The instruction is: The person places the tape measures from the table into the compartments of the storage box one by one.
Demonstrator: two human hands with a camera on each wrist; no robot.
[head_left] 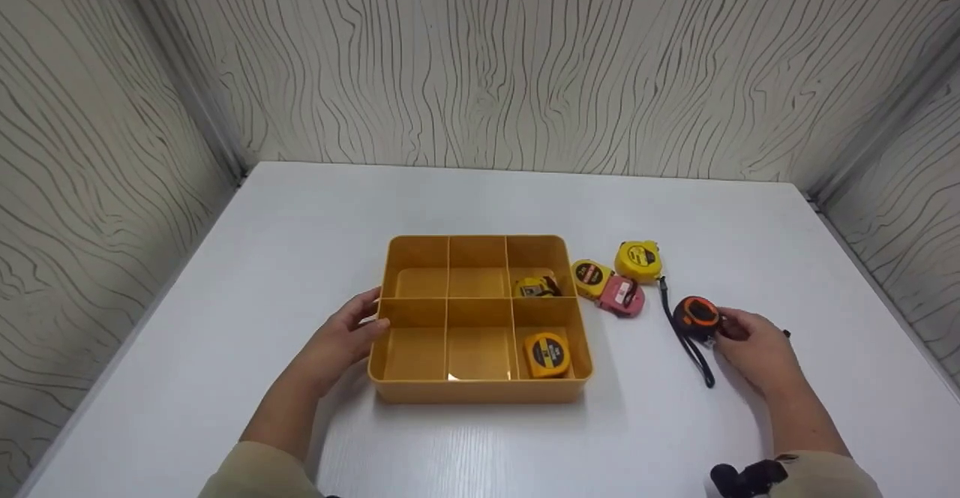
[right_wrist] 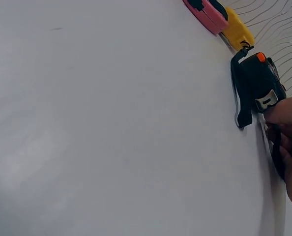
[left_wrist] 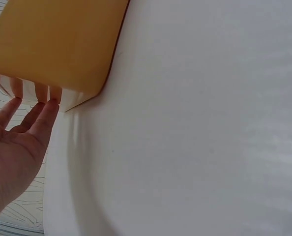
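Observation:
A tan tray (head_left: 480, 391) with several compartments stands on the table. My left hand (head_left: 341, 344) touches its left wall with the fingertips; the left wrist view shows the fingers (left_wrist: 46, 115) extended against the tray's side (left_wrist: 57, 44). At the right, my right hand (head_left: 757, 348) pinches the edge of a black and orange tape measure (head_left: 697, 318). In the right wrist view, the thumb and fingers of the right hand (right_wrist: 289, 132) are at the lower end of the black tape measure (right_wrist: 259, 78), beside its metal tip.
An orange tape measure (head_left: 547, 355) lies in the tray's front right compartment, a yellow-black one (head_left: 534, 287) in the back right. Right of the tray lie a yellow-black (head_left: 591, 277), a pink (head_left: 622, 297) and a yellow tape measure (head_left: 639, 260), the last beside a black strap (head_left: 679, 333).

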